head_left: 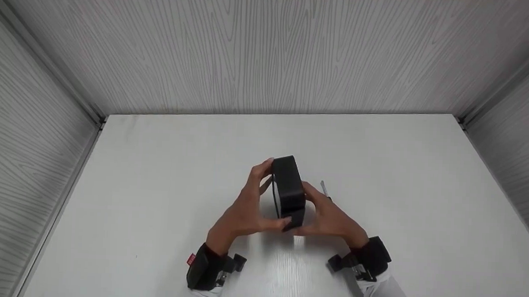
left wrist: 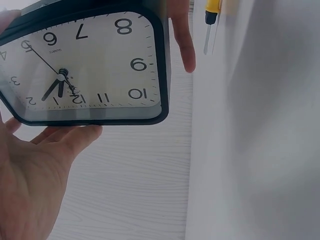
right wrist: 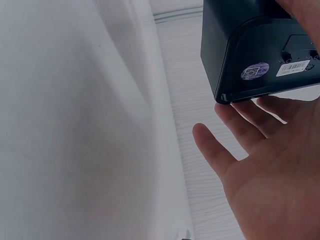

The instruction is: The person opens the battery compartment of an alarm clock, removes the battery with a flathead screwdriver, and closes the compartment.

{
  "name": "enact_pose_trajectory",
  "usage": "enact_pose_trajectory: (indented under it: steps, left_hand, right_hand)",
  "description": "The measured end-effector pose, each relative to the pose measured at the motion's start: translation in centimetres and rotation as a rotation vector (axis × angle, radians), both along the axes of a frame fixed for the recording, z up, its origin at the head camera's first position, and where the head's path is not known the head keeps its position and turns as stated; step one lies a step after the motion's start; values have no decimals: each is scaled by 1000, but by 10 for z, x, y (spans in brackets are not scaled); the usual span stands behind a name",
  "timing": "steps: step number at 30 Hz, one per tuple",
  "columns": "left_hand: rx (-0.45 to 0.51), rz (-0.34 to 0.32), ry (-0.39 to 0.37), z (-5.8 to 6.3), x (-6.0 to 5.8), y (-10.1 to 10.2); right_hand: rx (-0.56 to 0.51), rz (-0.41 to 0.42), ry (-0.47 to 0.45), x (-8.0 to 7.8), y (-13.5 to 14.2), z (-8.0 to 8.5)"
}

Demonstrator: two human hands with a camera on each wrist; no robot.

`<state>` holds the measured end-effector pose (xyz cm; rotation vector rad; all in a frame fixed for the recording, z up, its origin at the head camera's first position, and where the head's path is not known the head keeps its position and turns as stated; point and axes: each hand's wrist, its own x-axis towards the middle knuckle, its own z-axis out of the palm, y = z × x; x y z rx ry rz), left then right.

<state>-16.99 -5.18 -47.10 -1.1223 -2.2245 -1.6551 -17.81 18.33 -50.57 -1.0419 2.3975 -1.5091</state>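
Between both hands is a black alarm clock [head_left: 288, 181] with a white dial, held up over the table on its side edges. My left hand [head_left: 243, 214] grips it, thumb on the near end and fingers at the far end. From the right, my right hand [head_left: 335, 218] holds the same clock, with its thumb on the near side. The dial [left wrist: 95, 65] faces the left wrist camera with its numerals upside down. In the right wrist view, the back panel [right wrist: 272, 62] carries a purple oval sticker and a barcode label; several right fingers touch its lower edge.
A screwdriver [left wrist: 212, 17] with a yellow and black handle lies on the white table [head_left: 156, 184] beyond the right hand, mostly hidden by it in the head view. Grey wood-grain panels [head_left: 268, 55] enclose the table's back and sides.
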Motion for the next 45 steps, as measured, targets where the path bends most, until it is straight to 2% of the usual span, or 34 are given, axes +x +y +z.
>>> enact_pose_trajectory:
  steps: [9,19,24,28,36,45]
  left_hand:
    - [-14,-19,-79,1,2,-4]
    - [-51,4,-55,2,1,-10]
    - [-65,0,-79,4,-1,-13]
    - [-74,2,-65,5,-3,-18]
    - [-74,4,-56,6,-4,-24]
    - [-126,-4,-59,1,-7,-26]
  right_hand:
    - [-28,-53,46,-1,2,4]
    - [-51,-92,94,11,-2,36]
    - [-76,-97,116,11,1,42]
    - [-75,-104,116,9,5,40]
    - [19,-150,161,-2,14,17]
    - [65,-201,195,-2,21,16]
